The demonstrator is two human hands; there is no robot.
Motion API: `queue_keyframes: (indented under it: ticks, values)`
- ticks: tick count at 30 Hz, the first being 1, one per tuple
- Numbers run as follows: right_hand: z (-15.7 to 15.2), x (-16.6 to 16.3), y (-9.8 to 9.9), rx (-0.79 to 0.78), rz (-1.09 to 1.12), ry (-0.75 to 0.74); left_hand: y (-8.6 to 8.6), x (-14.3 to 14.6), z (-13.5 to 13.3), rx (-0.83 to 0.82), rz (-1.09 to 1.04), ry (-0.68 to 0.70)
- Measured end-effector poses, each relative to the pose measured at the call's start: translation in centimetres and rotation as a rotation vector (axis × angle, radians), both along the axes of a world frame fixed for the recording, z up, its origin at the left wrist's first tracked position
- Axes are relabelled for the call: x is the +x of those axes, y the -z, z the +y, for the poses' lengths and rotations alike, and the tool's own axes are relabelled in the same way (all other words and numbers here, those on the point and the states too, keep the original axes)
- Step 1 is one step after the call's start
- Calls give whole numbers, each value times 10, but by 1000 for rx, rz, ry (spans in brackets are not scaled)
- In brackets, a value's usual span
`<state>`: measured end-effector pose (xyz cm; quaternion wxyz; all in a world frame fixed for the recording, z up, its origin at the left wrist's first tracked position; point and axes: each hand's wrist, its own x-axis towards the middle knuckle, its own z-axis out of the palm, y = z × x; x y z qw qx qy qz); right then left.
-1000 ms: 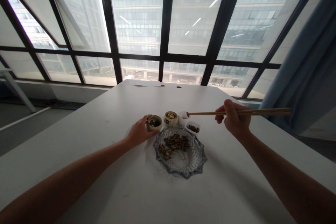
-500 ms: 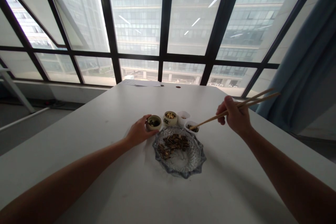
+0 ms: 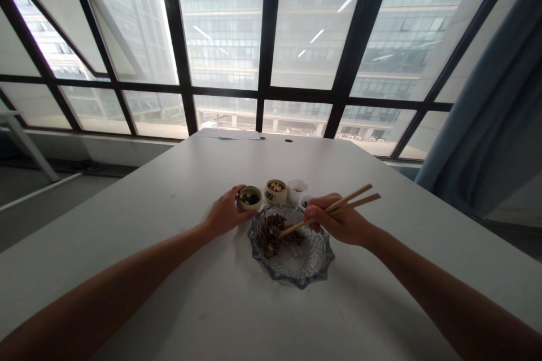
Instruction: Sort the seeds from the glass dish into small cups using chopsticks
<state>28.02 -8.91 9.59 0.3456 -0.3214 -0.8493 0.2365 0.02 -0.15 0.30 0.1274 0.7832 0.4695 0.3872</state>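
My right hand [image 3: 341, 223] is closed round a pair of wooden chopsticks [image 3: 334, 210]. Their tips reach down into a heap of dark seeds [image 3: 275, 229] on a cut-glass dish [image 3: 296, 268] in the middle of the white table [image 3: 169, 192]. My left hand [image 3: 224, 212] curls round a small beige cup [image 3: 249, 198] of dark bits, just left of the dish. Beside it stands a second beige cup [image 3: 275, 190] with pale nuts, then a small white cup [image 3: 296, 187]. Another white cup behind my right hand is mostly hidden.
A sheet of paper [image 3: 231, 134] and a small dark round thing [image 3: 288, 140] lie at the table's far edge. Large black-framed windows rise behind. A blue curtain [image 3: 486, 113] hangs at the right. The floor drops away at the left.
My right hand has come down and leftward from over the white cups to the glass dish, and the chopstick tips have gone into the seeds. My left hand has stayed on its cup.
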Motion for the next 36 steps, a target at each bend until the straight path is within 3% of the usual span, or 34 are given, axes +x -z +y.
queue_keyframes:
  ticks: [7,15,29,36]
  values:
    - [1,13,-4,50,99,210,0,1,-1,-5,-7,4]
    - [3,9,-4,158,-144,94,-2,0,-2,-11,3,0]
    - [5,12,-1,21,-104,116,0,0,-1,1,-5,7]
    - [6,12,1,-61,-20,194,-1,0,-1,-12,-8,9]
